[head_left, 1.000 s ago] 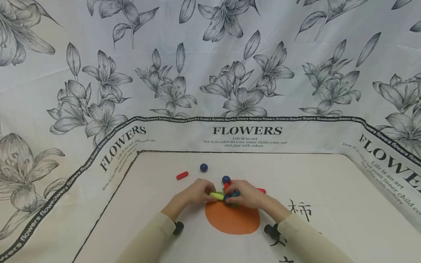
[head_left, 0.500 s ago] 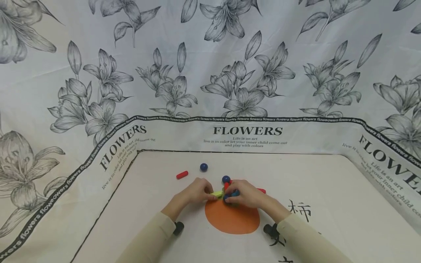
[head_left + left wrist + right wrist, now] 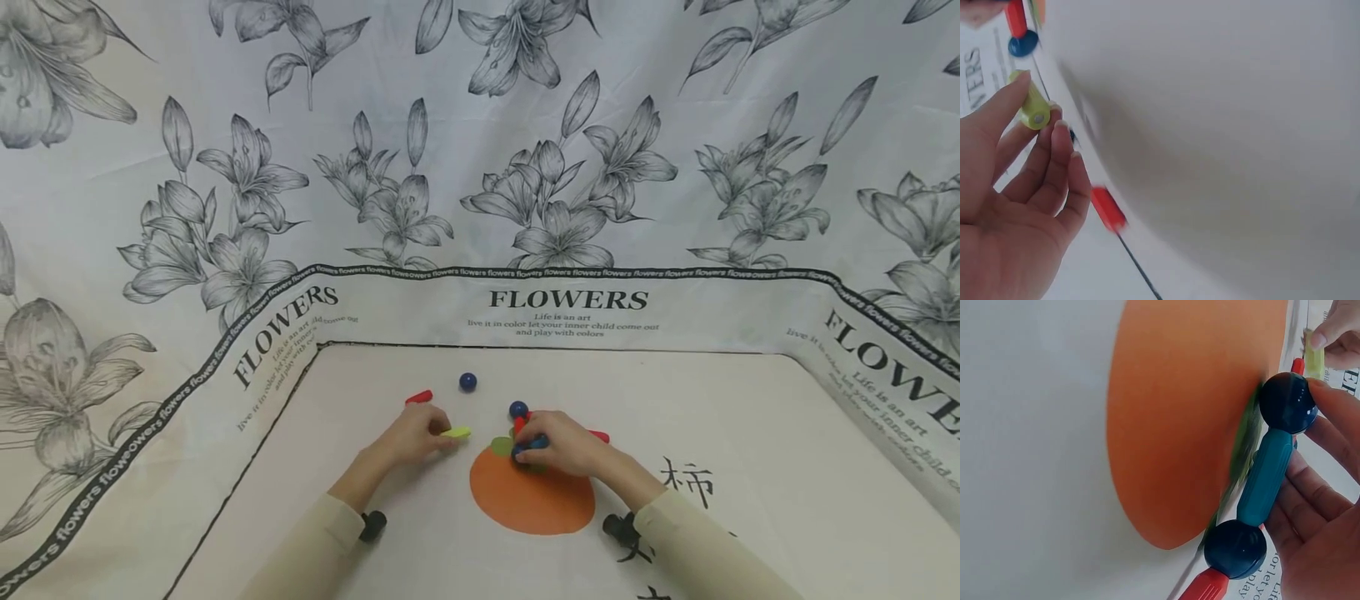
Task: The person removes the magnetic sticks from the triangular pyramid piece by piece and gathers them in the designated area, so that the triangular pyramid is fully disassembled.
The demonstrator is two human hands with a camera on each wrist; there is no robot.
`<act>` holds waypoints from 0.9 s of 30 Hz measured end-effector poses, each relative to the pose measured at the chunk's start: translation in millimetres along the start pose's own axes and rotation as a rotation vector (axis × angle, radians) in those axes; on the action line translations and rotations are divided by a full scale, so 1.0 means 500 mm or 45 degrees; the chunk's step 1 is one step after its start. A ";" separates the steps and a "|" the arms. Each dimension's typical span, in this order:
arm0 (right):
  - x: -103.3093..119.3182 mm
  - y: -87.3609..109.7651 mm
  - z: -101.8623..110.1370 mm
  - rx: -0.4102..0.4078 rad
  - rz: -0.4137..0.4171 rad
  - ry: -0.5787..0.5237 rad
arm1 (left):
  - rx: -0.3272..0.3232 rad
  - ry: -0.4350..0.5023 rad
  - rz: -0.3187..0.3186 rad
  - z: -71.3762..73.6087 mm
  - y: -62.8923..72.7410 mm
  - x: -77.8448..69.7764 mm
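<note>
My left hand [image 3: 411, 437] pinches a yellow-green magnetic rod [image 3: 1034, 106] between thumb and fingers, left of the printed orange fruit. A round metal spot shows on the rod's end. Above the fruit, my right hand [image 3: 564, 442] holds a joined ball-and-rod structure, thumb and fingers at a dark blue ball [image 3: 1288, 403]. From that ball runs a teal rod [image 3: 1266, 478] to a second blue ball [image 3: 1235, 549], with a red rod [image 3: 1205, 586] beyond it. In the head view, a further blue ball [image 3: 518, 409] and a red rod end [image 3: 598, 436] show behind the right hand, which hides part of the structure.
A loose blue ball [image 3: 468, 382] and a loose red rod [image 3: 418, 397] lie toward the back left. The white tabletop cloth [image 3: 720, 400] bears the orange fruit print [image 3: 532, 500] and black characters [image 3: 686, 482]. A flowered curtain [image 3: 570, 308] stands behind.
My left hand has drawn back to the left with the yellow-green rod, away from the structure, and now partly covers the loose red rod. The right hand has stayed nearly still.
</note>
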State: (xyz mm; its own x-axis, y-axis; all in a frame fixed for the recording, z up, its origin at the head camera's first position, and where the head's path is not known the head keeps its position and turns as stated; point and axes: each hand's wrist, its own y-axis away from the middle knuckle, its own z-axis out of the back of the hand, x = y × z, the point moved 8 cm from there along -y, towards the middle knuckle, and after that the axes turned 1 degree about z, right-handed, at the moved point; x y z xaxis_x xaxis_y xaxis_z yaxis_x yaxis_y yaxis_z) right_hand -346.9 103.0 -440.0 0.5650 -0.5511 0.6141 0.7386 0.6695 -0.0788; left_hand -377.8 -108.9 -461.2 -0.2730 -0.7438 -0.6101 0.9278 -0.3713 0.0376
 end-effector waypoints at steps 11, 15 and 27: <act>-0.002 0.005 0.004 -0.024 0.026 0.081 | -0.202 -0.031 0.111 0.077 0.021 0.097; -0.002 0.002 0.003 -0.030 0.021 0.088 | -0.225 -0.039 0.152 0.093 0.018 0.124; 0.005 -0.001 -0.002 -0.036 -0.002 0.085 | -0.228 -0.026 0.241 0.099 0.019 0.153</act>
State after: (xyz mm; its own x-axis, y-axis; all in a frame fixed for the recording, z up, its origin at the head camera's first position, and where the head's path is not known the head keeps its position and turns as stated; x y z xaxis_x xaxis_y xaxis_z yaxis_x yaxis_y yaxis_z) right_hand -345.5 100.9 -439.5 0.5861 -0.5847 0.5609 0.7492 0.6546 -0.1006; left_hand -402.4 -196.8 -468.2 -0.0935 -0.8027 -0.5890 0.9926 -0.1214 0.0079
